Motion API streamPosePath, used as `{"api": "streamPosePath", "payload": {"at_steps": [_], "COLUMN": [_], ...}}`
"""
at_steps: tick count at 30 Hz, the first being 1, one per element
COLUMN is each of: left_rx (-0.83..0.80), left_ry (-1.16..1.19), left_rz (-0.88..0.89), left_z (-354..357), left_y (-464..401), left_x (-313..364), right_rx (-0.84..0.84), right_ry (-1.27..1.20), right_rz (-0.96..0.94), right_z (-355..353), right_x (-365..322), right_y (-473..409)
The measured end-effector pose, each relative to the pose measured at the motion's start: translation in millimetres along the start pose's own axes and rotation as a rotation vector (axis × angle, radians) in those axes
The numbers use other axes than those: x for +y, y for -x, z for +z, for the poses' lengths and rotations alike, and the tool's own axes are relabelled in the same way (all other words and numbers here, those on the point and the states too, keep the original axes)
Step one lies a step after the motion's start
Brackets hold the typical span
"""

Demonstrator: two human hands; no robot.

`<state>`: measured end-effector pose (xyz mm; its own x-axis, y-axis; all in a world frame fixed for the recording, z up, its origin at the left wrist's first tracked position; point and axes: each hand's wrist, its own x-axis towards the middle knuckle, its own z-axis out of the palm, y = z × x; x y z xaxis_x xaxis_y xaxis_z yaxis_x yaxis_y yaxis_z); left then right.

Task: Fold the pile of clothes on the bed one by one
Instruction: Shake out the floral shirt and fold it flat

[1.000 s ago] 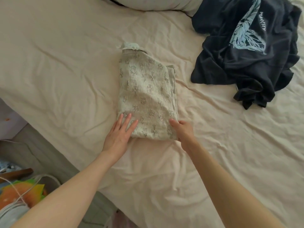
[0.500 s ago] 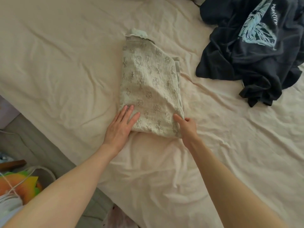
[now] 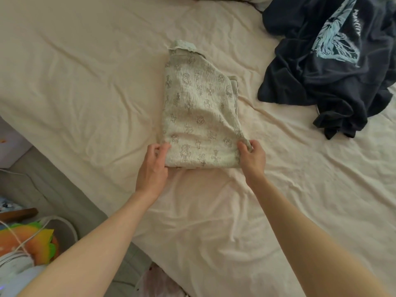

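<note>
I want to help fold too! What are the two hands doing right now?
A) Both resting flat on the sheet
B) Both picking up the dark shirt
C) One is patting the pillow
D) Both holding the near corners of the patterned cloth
D: the left hand and the right hand each pinch a near corner of the patterned cloth, while the dark shirt lies untouched at the far right.

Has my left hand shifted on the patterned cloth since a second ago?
Yes. The left hand lay flat on the patterned cloth; now it has slid off toward the cloth's near left corner and pinches it.
</note>
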<state>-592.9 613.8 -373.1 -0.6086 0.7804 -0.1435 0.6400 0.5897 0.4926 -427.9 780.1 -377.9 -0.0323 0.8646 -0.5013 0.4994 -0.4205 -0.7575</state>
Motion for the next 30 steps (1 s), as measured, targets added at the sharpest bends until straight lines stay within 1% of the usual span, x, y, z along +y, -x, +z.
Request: {"api": "streamPosePath", "payload": {"at_steps": [2,4,5,7,9,11,12,14,16,18,20,23,25,28,30], "left_rx": [0.008,-0.044,-0.081,-0.171,-0.247,-0.221,-0.192,-0.19,-0.264,-0.392,-0.543,-0.735,-0.831,-0.869,-0.887], "left_ry": [-0.016,-0.008,0.04,0.267,0.562,0.781,0.825,0.86,0.928,0.938,0.943,0.952,0.942,0.992,0.979], "left_rz": [0.061,0.042,0.003,-0.147,-0.326,-0.476,-0.537,-0.629,-0.693,-0.756,-0.854,-0.993,-1.09,-1.218,-1.205], "left_z": [3.9,9.8,12.7,13.0,8.2,4.2,3.1,0.4,-6.2,-19.2,-35.3,-56.3,-67.0,-81.2,-93.2], "left_y": [1.9,4.6,4.3,0.7,-6.4,-12.1,-14.2,-17.8,-17.2,-9.7,12.5,59.5,88.6,100.9,90.6], "left_x": [-3.4,-7.8,-11.3,-17.1,-17.6,-12.1,-8.7,-3.2,1.6,3.6,1.6,-5.3,-7.8,-10.5,-11.1], "right_rx": [-0.014,-0.076,-0.119,-0.198,-0.26,-0.268,-0.257,-0.235,-0.24,-0.242,-0.246,-0.317,-0.361,-0.36,-0.345], "right_ry": [-0.043,-0.087,-0.133,-0.213,-0.251,-0.238,-0.222,-0.21,-0.197,-0.173,-0.128,-0.054,-0.069,-0.112,-0.129], "right_rz": [0.054,0.222,0.32,0.436,0.433,0.402,0.388,0.368,0.371,0.402,0.45,0.615,0.745,0.808,0.775], "right_z": [3.4,5.2,5.2,3.5,1.7,0.4,0.2,-1.3,-7.5,-20.0,-36.9,-61.3,-74.3,-83.7,-84.9], "right_x": [2.5,9.3,11.8,11.1,8.5,6.2,5.6,4.9,3.9,5.1,14.2,28.9,35.7,35.7,25.2], "right_y": [-4.8,-7.3,-7.6,-7.8,-10.8,-10.2,-8.6,-3.6,5.5,21.1,46.2,94.8,124.4,145.1,142.3]}}
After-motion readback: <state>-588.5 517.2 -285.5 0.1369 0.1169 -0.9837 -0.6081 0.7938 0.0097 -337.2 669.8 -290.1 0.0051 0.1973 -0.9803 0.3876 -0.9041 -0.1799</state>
